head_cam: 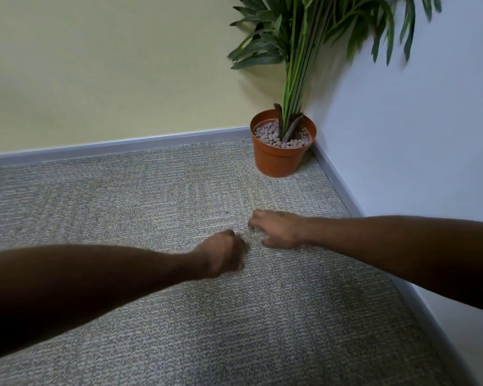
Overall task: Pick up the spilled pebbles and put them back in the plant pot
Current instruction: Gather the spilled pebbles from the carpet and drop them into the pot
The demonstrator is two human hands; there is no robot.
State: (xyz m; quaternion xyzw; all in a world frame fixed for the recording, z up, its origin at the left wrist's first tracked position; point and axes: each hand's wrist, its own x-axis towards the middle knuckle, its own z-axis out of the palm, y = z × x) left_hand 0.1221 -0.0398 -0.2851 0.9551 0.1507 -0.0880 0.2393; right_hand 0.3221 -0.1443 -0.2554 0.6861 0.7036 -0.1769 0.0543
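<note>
An orange plant pot (276, 162) stands in the room's corner, with pale pebbles (268, 135) around the green plant's stems. My left hand (223, 253) rests on the grey carpet in front of the pot, its fingers curled into a fist; anything inside it is hidden. A short way to its right, my right hand (276, 229) lies palm down with bent fingers touching the carpet, slightly blurred. Between the hands I see no loose pebble clearly. A tiny dark speck (227, 212) lies on the carpet just beyond them.
A yellow wall with a grey skirting board (117, 147) runs along the back. A white wall (416, 135) closes the right side. The plant's long leaves (318, 26) hang over the corner. Grey carpet (123, 204) stretches to the left and toward me.
</note>
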